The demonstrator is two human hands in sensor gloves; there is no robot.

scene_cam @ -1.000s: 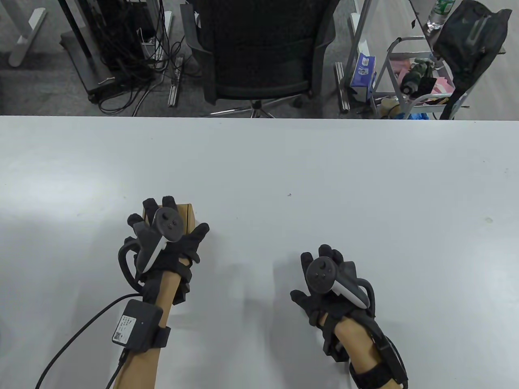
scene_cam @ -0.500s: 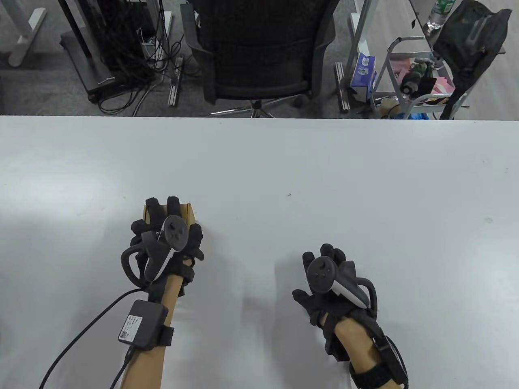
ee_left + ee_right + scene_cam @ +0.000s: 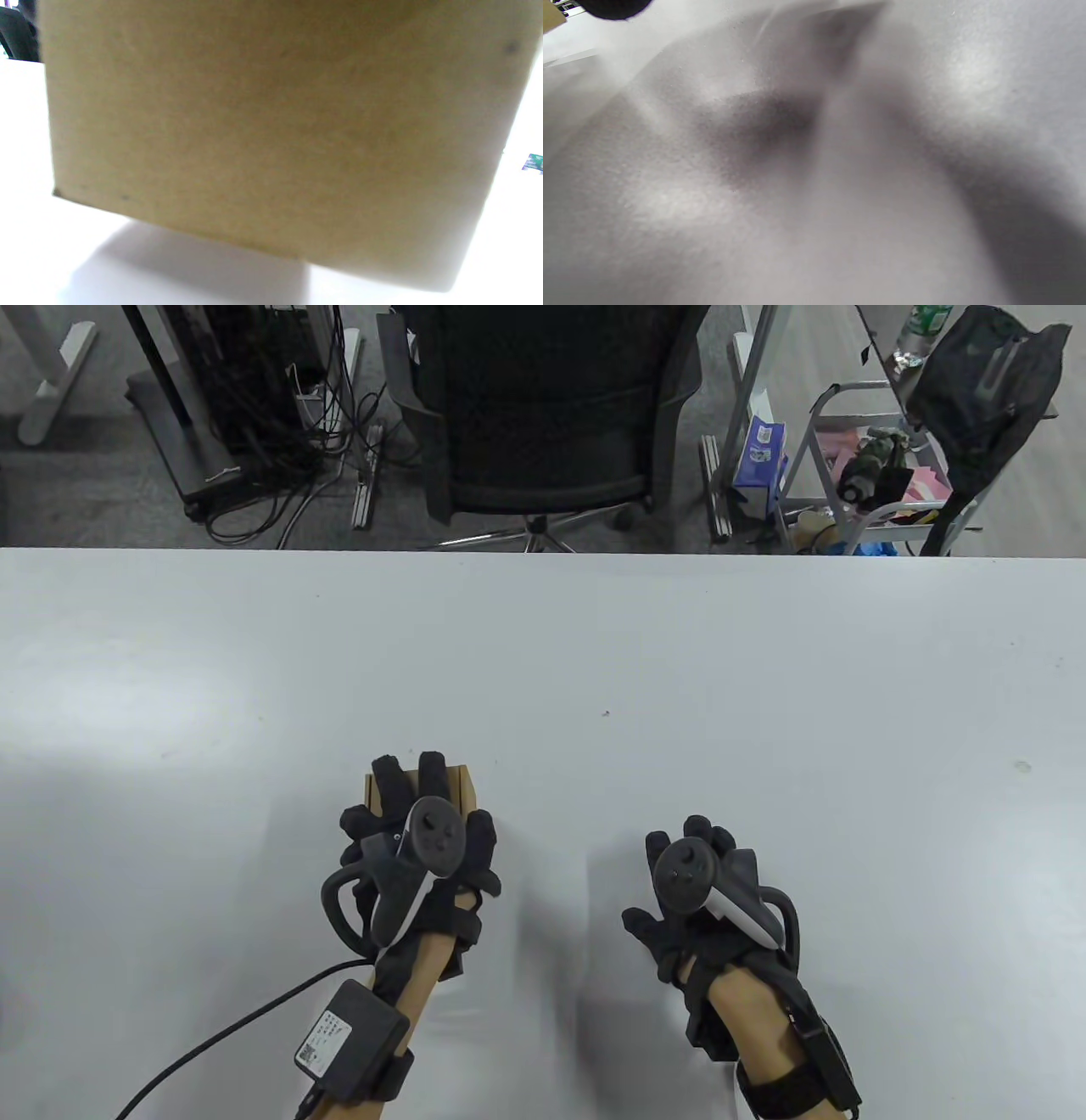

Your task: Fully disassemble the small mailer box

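A small brown cardboard mailer box [image 3: 460, 785] sits under my left hand [image 3: 420, 814], which grips it from above, fingers over its far edge and thumb at its right side. Most of the box is hidden by the hand and tracker. In the left wrist view the box's flat brown side [image 3: 271, 140] fills the frame and appears lifted a little off the white table [image 3: 42, 254], with a shadow below it. My right hand [image 3: 687, 882] hovers low over the table to the right of the box, fingers spread and empty. The right wrist view shows only blurred table [image 3: 814, 169].
The white table [image 3: 679, 687] stretches wide to the far edge. Beyond it stand a black office chair [image 3: 543, 407], cable clutter at the left and a cart [image 3: 865, 475] with items at the right. A cable [image 3: 212, 1044] trails from my left wrist.
My left hand has closed its grip on the box and carried it right and toward me. My right hand has shifted slightly right and nearer.
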